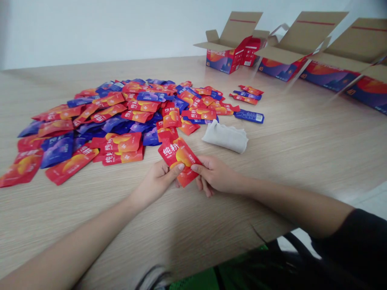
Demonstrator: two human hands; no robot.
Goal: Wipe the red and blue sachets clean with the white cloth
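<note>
The left hand (157,181) and right hand (216,175) meet above the pale wood-grain tabletop (272,161), both nearly closed in a pinch on a red-and-orange foil sachet (178,159) printed with large white Chinese characters. The left thumb (174,170) presses across the sachet's front, while the right thumb (198,168) grips its right edge. The remaining fingers curl behind or beneath it, mostly hidden. The sachet tilts between the hands, and its lowest corner may or may not touch the wood; that is hard to tell.

Both forearms reach in from the lower corners, and a dark short sleeve (347,237) covers the right upper arm. Just beyond lies a loose heap of red and blue foil sachets (105,125), with a folded white cloth (226,137) to its right. Open cardboard cartons (232,44) with red-and-blue printed sides stand along the far side, the last cut off by the frame. Dark clothing (272,270) at the bottom edge is hard to make out.
</note>
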